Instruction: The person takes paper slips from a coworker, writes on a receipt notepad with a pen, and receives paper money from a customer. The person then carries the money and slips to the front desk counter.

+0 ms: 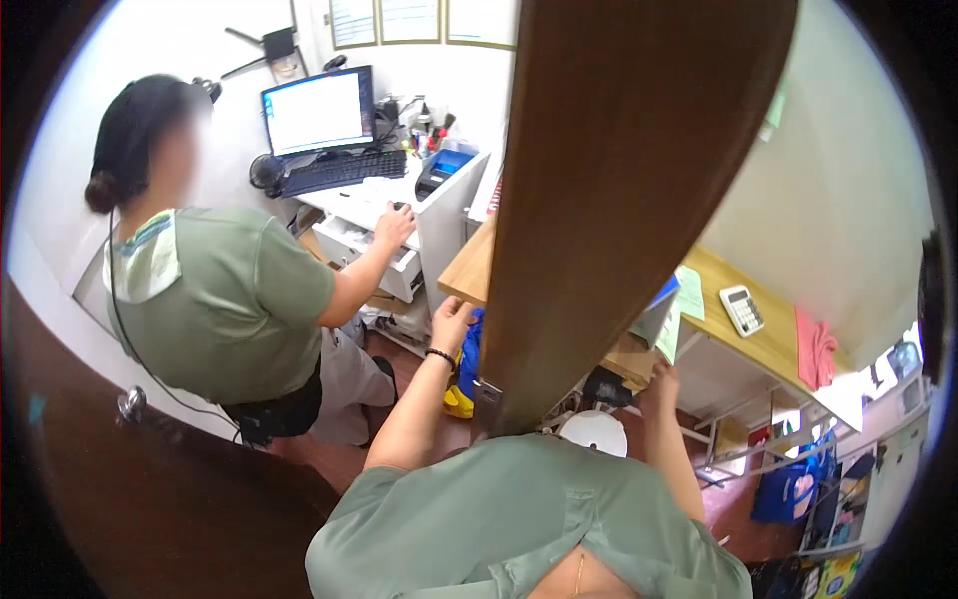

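My left hand (453,321) is closed at the near corner of a light wooden board (467,268), the fingers at its lower edge. A dark brown door edge or post (609,170) stands in front of me and hides the board's middle. On the other side of it, my right hand (659,387) closes at the edge of a brown wooden piece (631,363). Whether this piece is the same board cannot be told. Green-white papers (671,329) and a blue-edged folder (654,314) are just above my right hand.
A co-worker (210,299) at left has one hand on a mouse beside a keyboard (344,173) and monitor (317,112). A drawer (369,255) stands open below. At right, a wooden desk holds a calculator (741,310) and pink cloth (815,347). A dark door (150,469) is lower left.
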`<state>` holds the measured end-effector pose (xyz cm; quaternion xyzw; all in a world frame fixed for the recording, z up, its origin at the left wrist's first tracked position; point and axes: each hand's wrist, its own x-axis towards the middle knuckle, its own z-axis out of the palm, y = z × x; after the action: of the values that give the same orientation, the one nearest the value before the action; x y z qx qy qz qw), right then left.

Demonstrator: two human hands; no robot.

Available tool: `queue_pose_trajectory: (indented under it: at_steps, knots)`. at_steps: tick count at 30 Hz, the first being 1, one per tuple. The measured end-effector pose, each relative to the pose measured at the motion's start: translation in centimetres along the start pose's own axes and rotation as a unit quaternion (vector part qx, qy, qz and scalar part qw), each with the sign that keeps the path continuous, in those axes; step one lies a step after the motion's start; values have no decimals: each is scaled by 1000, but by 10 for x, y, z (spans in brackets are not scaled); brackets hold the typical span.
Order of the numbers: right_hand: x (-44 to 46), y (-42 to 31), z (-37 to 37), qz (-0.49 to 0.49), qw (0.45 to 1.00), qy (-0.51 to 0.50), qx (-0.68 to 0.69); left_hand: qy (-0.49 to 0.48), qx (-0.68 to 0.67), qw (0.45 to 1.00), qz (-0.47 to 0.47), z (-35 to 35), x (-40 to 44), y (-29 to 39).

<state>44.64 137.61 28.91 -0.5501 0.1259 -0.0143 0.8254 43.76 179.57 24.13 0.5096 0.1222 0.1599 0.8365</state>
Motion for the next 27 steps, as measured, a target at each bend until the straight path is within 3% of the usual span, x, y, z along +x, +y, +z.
queue_pose_trajectory:
  at_steps: [4, 6, 10, 13, 16, 17, 18, 21, 24, 27]
  knots:
    - [-43, -95, 54, -182, 972, 144, 34, -27, 90, 996, 0, 24, -42, 11]
    - [-44, -126, 45, -290, 952, 97, 3, -43, 114, 992, 19, 24, -53, 9]
    - [-116, -185, 118, -575, 808, 105, -78, -34, 206, 978, -11, -9, -54, -15]
    - [-170, -197, 164, -667, 735, 40, -113, -11, 274, 961, -40, -57, -38, -59]
    - [-197, -180, 187, -696, 699, -44, -158, 31, 312, 947, -68, -89, -39, -63]
    - [-200, -175, 189, -701, 680, -131, -172, 52, 335, 937, -89, -99, -42, -62]
    - [-204, -168, 195, -698, 675, -159, -178, 72, 358, 925, -107, -98, -51, -40]
    - [-225, -136, 220, -659, 689, -254, -165, 117, 341, 927, -103, -151, -19, -82]
    - [-222, -128, 220, -649, 668, -250, -265, 117, 373, 914, -107, -169, -12, -61]
    - [-218, -116, 226, -666, 655, -230, -273, 126, 396, 901, -128, -184, 0, -70]
